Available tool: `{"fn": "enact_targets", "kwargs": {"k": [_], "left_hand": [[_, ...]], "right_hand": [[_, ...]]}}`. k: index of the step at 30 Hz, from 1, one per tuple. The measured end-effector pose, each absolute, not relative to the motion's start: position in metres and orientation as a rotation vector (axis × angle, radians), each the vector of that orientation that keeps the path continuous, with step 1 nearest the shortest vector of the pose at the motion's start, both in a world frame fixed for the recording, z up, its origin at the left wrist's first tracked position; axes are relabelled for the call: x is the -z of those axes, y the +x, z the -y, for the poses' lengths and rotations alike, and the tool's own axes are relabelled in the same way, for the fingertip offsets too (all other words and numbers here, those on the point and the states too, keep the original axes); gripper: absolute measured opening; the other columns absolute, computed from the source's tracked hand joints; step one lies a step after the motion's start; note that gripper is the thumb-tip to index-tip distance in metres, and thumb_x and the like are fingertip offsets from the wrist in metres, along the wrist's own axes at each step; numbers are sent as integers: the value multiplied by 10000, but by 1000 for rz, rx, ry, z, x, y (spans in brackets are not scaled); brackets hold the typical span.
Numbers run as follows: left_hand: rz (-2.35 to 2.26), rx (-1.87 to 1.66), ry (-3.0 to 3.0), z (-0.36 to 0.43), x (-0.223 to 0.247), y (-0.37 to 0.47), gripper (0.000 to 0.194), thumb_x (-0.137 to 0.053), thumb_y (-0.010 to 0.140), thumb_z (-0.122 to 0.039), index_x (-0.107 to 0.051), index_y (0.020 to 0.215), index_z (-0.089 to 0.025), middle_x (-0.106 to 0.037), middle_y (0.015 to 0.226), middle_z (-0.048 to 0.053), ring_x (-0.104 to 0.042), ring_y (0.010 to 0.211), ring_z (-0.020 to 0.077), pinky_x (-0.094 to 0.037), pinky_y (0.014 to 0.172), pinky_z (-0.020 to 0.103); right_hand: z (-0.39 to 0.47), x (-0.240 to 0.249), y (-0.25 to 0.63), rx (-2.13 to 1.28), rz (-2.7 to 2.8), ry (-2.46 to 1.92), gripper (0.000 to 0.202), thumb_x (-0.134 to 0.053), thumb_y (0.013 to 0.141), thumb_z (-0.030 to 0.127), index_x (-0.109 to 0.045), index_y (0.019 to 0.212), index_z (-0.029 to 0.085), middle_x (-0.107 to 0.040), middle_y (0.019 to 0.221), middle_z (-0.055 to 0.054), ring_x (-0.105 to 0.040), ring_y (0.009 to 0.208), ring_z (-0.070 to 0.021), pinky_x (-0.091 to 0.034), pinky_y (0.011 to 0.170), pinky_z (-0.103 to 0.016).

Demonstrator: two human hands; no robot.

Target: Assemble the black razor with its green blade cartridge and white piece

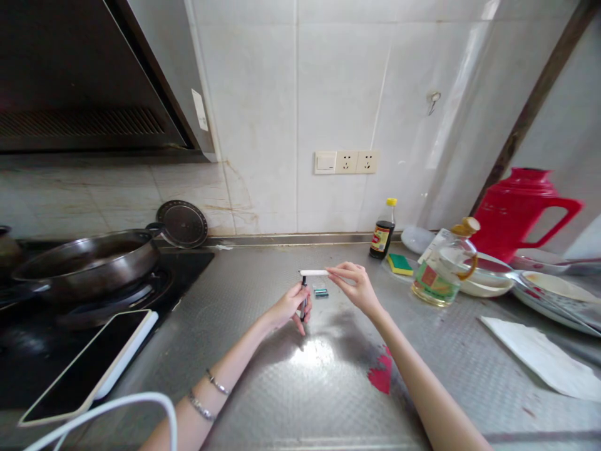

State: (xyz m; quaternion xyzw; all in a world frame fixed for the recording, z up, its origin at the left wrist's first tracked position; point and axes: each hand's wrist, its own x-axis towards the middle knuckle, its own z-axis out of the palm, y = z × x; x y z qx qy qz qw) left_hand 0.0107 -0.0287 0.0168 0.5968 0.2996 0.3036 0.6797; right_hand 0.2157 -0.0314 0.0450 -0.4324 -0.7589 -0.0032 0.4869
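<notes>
My left hand (295, 305) is closed around a slim black-and-grey handle (304, 300), held upright over the counter. Between the fingertips of my right hand (354, 285) is pinched a slim white stick (313, 272), lying level with a small dark tip at its left end. The stick crosses the handle's top end; whether the two touch I cannot tell. Just behind the hands, a small teal-and-dark piece (322, 292) in what looks like a clear pack lies on the metal counter (263, 388).
On the left, a steel pan (94, 260) sits on the black stove, near a phone (89, 363) and a white cable (154, 398). To the right stand a soy sauce bottle (382, 232), sponge (400, 264), oil jug (439, 275), red thermos (511, 213), dishes and white paper (539, 357).
</notes>
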Motion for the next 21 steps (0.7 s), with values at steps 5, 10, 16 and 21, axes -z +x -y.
{"fn": "enact_targets", "kwargs": {"k": [5,10,16,21], "left_hand": [[-728,-705,1350,29,-18,11,333,-472,794,-509,-372,870,-200,-468,599,-58,-530,444,102,-465,327,218],[-763,-703,1363,31,-21,12,335,-483,794,-498,-373,893,-197,-466,583,-61,-530,428,104,-445,319,207],[-789,-696,1397,32,-23,11,366,-495,778,-523,-376,907,-202,-466,581,-64,-531,423,110,-429,302,202],[-827,-717,1389,32,-23,11,396,-495,767,-537,-374,929,-196,-462,575,-66,-531,414,108,-417,301,187]], "right_hand": [[30,-43,219,107,1826,-1106,241,-520,833,409,-696,942,286,-641,794,-20,-571,776,-158,-293,795,-340],[28,-41,222,158,1874,-1103,238,-517,837,400,-685,972,299,-631,800,-15,-556,781,-154,-281,815,-345],[30,-43,224,289,1830,-1112,226,-510,851,353,-677,995,304,-613,782,-18,-532,758,-148,-263,824,-355],[34,-48,226,332,1870,-1083,222,-520,850,328,-668,1014,308,-600,778,-14,-522,756,-141,-263,825,-353]]}}
